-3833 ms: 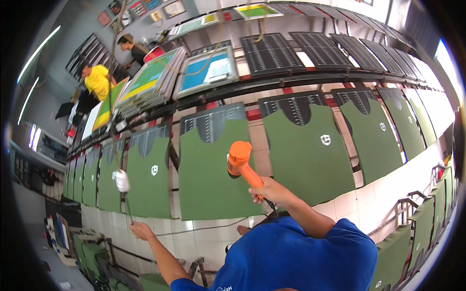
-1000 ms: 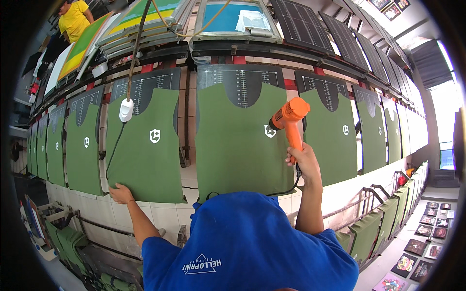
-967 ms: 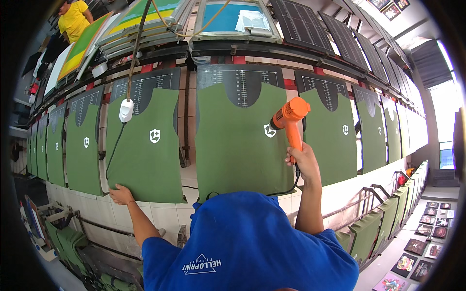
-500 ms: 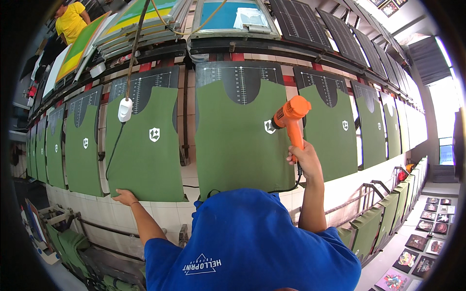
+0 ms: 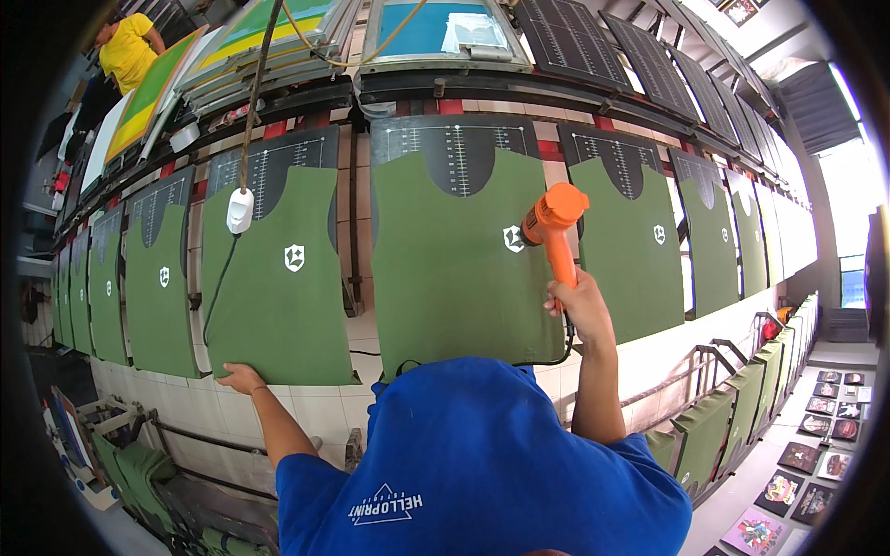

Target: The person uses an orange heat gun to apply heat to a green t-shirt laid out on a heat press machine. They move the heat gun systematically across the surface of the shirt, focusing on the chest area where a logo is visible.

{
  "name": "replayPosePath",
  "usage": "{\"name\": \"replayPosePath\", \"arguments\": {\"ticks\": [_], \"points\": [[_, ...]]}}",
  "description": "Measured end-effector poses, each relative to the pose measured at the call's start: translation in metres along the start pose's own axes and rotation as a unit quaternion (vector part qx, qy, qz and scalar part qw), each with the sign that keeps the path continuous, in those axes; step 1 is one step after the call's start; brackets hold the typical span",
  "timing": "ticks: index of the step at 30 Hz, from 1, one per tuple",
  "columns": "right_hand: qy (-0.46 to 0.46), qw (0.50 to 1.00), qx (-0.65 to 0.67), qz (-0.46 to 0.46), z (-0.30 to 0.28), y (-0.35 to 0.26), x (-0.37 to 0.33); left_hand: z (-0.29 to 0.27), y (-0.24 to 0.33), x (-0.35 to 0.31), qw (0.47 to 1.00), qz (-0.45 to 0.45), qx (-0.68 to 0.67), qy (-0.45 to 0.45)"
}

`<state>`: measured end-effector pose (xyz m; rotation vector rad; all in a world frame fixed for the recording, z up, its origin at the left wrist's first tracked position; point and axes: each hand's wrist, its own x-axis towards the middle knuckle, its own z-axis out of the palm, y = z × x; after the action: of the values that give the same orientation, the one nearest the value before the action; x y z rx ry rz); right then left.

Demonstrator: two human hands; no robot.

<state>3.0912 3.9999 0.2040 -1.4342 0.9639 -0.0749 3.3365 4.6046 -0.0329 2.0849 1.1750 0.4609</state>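
Note:
My right hand [image 5: 579, 304] is wrapped round the handle of an orange heat gun [image 5: 556, 218]. Its dark nozzle points left, close to the white shield print [image 5: 513, 239] on the green fabric piece [image 5: 454, 287] in front of me. The print is partly hidden behind the nozzle. A black cord runs down from the handle and left past my body. At the near edge of the neighbouring green piece [image 5: 278, 320] on the left, my left hand [image 5: 243, 378] rests with its fingers stretched along the cloth. That piece bears a white shield print [image 5: 294, 258] too.
Dark boards [image 5: 459, 139] with white ruled marks carry the fabric pieces in a long row. A white plug connector [image 5: 240, 211] hangs over the left piece. Printing screens [image 5: 445, 37] stand beyond; a person in yellow [image 5: 130, 51] is far left. Black rails [image 5: 218, 445] run behind me.
The heat gun and my right hand have shifted very slightly left. My left hand stays at the cloth's edge, and the person in yellow has moved a little.

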Motion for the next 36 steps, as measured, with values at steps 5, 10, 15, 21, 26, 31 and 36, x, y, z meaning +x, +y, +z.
{"name": "replayPosePath", "arguments": {"ticks": [5,10,15,21,26,31,36], "points": [[-0.015,1.000,0.014,0.015,-0.009,-0.003,0.000,0.001,-0.005,0.005,1.000,0.002,0.005,0.001],[0.005,1.000,-0.002,0.012,-0.008,-0.001,-0.003,0.003,-0.006,0.003,1.000,0.002,0.008,0.000],[0.007,1.000,-0.007,-0.002,-0.007,0.001,-0.004,0.001,-0.005,0.003,1.000,-0.003,0.006,-0.003],[-0.006,1.000,0.001,0.004,-0.008,0.004,-0.006,0.001,-0.004,0.001,1.000,-0.009,0.000,-0.009],[-0.025,0.999,0.020,0.015,-0.013,0.002,-0.010,0.001,-0.007,0.004,1.000,-0.005,-0.003,-0.001],[-0.031,0.999,0.020,0.024,-0.015,0.003,-0.013,0.005,-0.007,-0.002,1.000,-0.001,-0.019,-0.010],[-0.032,0.999,0.007,0.015,-0.011,0.006,-0.014,0.007,-0.012,0.004,0.999,-0.030,-0.012,0.011]]}}
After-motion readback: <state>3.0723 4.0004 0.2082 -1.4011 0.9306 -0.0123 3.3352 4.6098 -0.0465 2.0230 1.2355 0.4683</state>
